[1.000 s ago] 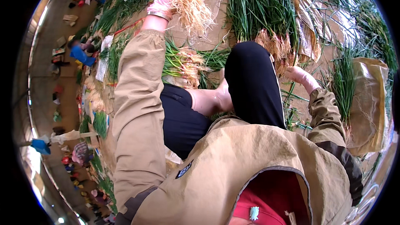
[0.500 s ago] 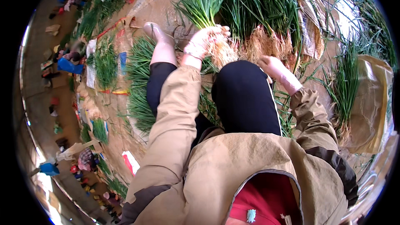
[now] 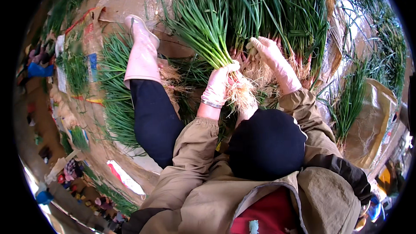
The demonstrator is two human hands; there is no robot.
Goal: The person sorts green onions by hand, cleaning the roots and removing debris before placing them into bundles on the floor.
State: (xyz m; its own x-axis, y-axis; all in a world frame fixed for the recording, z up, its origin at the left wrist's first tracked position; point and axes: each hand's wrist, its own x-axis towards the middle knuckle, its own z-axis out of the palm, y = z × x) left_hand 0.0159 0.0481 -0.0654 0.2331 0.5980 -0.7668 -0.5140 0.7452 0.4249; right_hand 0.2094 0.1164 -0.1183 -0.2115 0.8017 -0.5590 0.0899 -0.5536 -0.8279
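Stalks sit clenched just above their roots in the left hand, likely keeping them bundled; right hand meets far pile, grip unclear

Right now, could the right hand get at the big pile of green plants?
Probably yes: the right hand is at the pile, and the bunch in the left hand sits to one side.

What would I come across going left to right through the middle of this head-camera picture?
Blue item → pink boot → left hand, holding a bunch of green stalks → right hand → tan sack.
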